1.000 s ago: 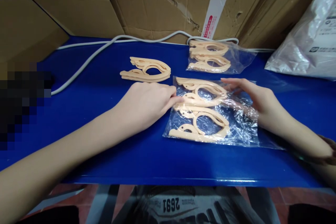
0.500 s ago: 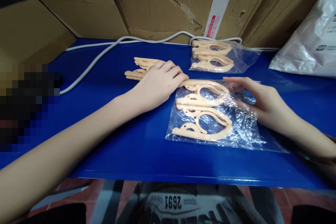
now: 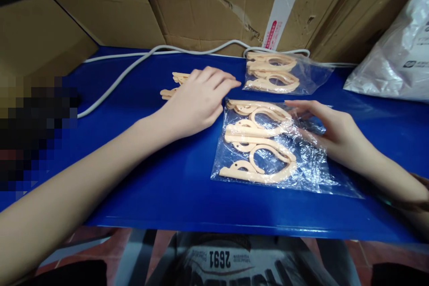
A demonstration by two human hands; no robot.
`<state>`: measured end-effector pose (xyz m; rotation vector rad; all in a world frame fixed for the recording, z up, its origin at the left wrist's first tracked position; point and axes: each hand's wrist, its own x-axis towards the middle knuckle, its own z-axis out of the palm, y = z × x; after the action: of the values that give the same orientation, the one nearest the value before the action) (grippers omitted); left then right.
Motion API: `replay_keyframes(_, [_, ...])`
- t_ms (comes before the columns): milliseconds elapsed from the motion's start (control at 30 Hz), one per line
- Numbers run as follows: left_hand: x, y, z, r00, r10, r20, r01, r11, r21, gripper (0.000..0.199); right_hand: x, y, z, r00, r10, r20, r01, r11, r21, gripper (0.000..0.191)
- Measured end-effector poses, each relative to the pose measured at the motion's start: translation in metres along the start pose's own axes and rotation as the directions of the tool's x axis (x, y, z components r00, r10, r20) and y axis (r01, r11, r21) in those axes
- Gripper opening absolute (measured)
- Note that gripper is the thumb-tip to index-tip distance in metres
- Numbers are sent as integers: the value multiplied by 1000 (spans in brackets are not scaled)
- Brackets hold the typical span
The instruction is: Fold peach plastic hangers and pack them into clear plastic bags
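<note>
A clear plastic bag (image 3: 310,174) lies on the blue table, with several beige folding hangers (image 3: 264,132) inside it. At its right, my right hand (image 3: 330,127) has thumb and fingers around the bag's crinkled open part. Left of the bag, my left hand (image 3: 201,98) is palm down above the table, fingers extended and nothing seen in it. It partly covers loose beige hangers (image 3: 169,94) that lie behind it. A second bag of beige hangers (image 3: 275,73) rests farther back.
Cardboard boxes (image 3: 201,9) stand along the back. A white cable (image 3: 117,81) runs across the table before them. At the right back is a white plastic bag (image 3: 395,58). The table's front edge (image 3: 214,229) is near my body.
My left hand has come off the top left corner of the near bag and moved slightly up and left, over more of the loose hangers. My right hand has stayed nearly still.
</note>
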<state>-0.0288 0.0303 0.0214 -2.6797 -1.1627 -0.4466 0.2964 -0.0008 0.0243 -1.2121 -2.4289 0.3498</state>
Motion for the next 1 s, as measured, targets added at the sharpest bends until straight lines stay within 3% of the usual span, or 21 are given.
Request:
replay_keyframes(100, [-6,-16,-14,993,-81,81,86,995,-48,53,0,0,1,1000,2,-4,-2,999,-32,50])
replay_keyframes(233, [-19,-45,-31,936,-190,298,233,966,-117,84,0,-3,-2,1000,-8,-2,8,999,-48,49])
replay_keyframes(367, [-22,-67,-34,897,-200,394,274,951,-142,79,-1,-6,-10,999,47,0,-47,997,-66,42])
replay_keyframes(500, [-16,-82,-29,906,-230,356,310,932,-188,92,-4,-1,-20,997,10,-78,-19,993,-119,41])
replay_keyframes(600, [-11,-84,-25,938,-293,185,331,916,-226,90,-5,1,-26,990,-17,-143,-10,983,-181,47])
replay_keyframes(700, [-6,-66,-21,973,-216,-79,185,940,-288,89,-7,-6,-29,926,-68,-372,-27,969,-245,39])
replay_keyframes(767, [-5,-40,-17,959,-107,-262,28,957,-289,99,-9,-16,-28,865,-111,-489,-3,974,-226,34])
replay_keyframes(800, [-6,-23,-14,944,-53,-325,-39,961,-272,100,-11,-21,-26,862,-144,-485,40,975,-218,37])
replay_keyframes(900, [-11,32,-6,935,69,-348,-157,960,-233,82,-15,-39,-18,917,-295,-267,235,943,-236,68])
replay_keyframes(1000, [-18,68,2,924,157,-348,-267,917,-296,77,-16,-52,-10,908,-409,-91,377,892,-250,67])
